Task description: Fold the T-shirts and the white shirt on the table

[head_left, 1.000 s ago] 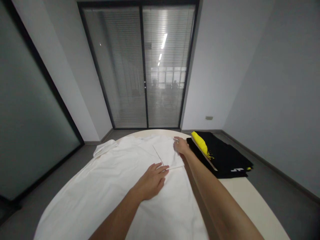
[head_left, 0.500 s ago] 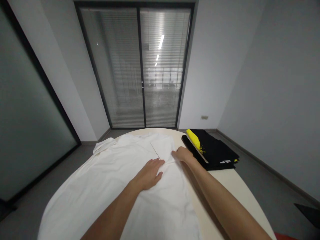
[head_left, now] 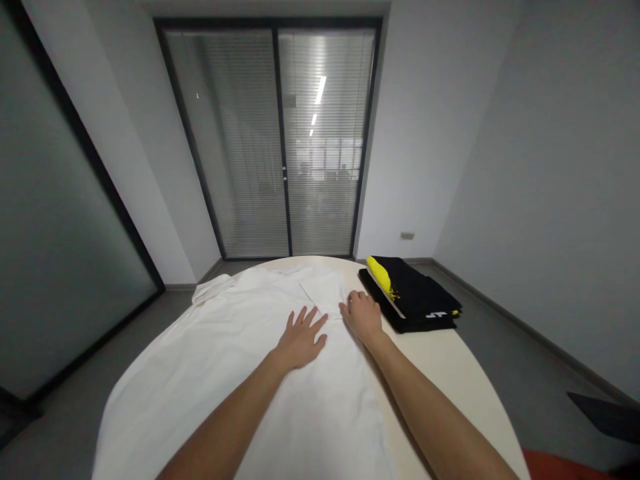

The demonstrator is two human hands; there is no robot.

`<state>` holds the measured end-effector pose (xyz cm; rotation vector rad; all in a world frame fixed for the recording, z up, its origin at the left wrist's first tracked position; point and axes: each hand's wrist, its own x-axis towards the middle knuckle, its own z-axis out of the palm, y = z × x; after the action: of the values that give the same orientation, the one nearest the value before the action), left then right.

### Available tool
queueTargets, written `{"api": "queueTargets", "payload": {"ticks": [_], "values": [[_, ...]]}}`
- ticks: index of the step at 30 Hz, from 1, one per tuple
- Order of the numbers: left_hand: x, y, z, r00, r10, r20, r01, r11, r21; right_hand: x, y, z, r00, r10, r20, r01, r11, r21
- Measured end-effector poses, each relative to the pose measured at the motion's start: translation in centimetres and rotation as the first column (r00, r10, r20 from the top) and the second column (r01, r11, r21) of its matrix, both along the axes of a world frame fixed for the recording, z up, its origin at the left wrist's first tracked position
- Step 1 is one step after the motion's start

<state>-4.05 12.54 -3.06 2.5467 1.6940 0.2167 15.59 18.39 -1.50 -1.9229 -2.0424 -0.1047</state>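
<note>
A white garment (head_left: 225, 373) lies spread over the round table, with a bunched fold at its far left and a thin dark line near its upper middle. My left hand (head_left: 301, 340) rests flat on the cloth with its fingers spread. At the garment's right edge is my right hand (head_left: 364, 316), its fingers bent and pressed down on the cloth edge, the thumb side towards my left hand. Whether the right fingers pinch any fabric is hard to see, but they touch it.
Folded black garments with a yellow print (head_left: 417, 293) are stacked on the table (head_left: 450, 373) at the back right. Beyond the table stands a glass door with blinds (head_left: 320, 200). Something red (head_left: 560, 465) shows at the lower right.
The left hand's fingers have spread apart. My right hand has turned, with its back now facing up and more fingers showing at the garment's edge. The view has shifted slightly.
</note>
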Motion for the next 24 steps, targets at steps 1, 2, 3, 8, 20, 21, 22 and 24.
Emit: {"api": "queueTargets", "payload": {"ticks": [1,2,3,8,20,21,22,24], "values": [[0.1,-0.1,0.0,1.0,0.006,-0.002,-0.006,1.0,0.002,-0.1,-0.2,-0.2,0.997,0.078,-0.008,-0.078,0.997,0.03],[0.2,-0.3,0.0,1.0,0.017,-0.002,-0.017,1.0,0.005,-0.1,-0.4,-0.4,0.987,0.162,-0.016,-0.161,0.987,0.028],[0.2,-0.5,-0.1,0.999,0.035,0.0,-0.035,0.999,0.012,0.0,-0.5,-0.6,0.972,0.232,-0.026,-0.232,0.973,0.002],[0.3,-1.9,-0.6,0.967,0.254,0.024,-0.255,0.963,0.084,0.2,-0.6,-1.4,0.956,0.289,-0.056,-0.295,0.941,-0.167],[0.5,-3.2,-0.9,0.932,0.361,0.04,-0.363,0.931,0.049,-0.9,-1.5,-1.1,0.923,0.375,-0.087,-0.384,0.882,-0.274],[0.5,-3.2,-0.8,0.937,0.347,0.047,-0.349,0.936,0.049,-0.9,-1.5,-1.2,0.921,0.379,-0.09,-0.389,0.881,-0.27],[0.5,-3.2,-0.6,0.947,0.316,0.053,-0.318,0.947,0.049,-0.9,-1.5,-1.3,0.918,0.385,-0.096,-0.396,0.877,-0.271],[0.4,-3.1,-0.3,0.976,0.209,0.059,-0.212,0.976,0.047,-0.8,-1.4,-1.3,0.913,0.394,-0.109,-0.409,0.867,-0.284]]}}
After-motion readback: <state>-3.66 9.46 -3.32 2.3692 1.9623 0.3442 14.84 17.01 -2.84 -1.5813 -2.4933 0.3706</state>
